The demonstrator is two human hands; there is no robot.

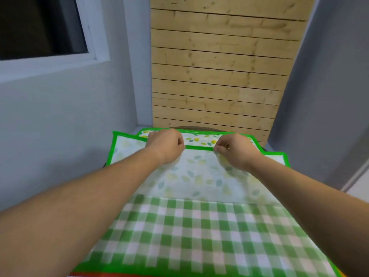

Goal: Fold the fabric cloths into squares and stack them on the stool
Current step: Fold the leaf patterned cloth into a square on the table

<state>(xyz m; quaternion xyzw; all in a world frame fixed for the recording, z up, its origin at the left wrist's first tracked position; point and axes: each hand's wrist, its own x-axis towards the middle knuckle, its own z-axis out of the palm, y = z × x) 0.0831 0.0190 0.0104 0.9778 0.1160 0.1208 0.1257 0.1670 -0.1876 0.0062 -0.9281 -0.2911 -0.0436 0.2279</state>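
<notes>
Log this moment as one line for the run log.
step: folding leaf-print cloth | left hand: pinching its green edge | right hand: pinching same edge | underneath: stool | nearer: checked cloth

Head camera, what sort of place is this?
Probably a corner of a home room: grey painted wall, white-framed window, wooden plank panel, and a leaf-print cloth spread over a stool.

I am in a corner of what looks like a home. There are plain grey painted walls (60, 136), a white-framed window (50, 62) on my left, a pale pine plank panel (219, 66) ahead, and printed household cloths (199, 176) before me.
</notes>
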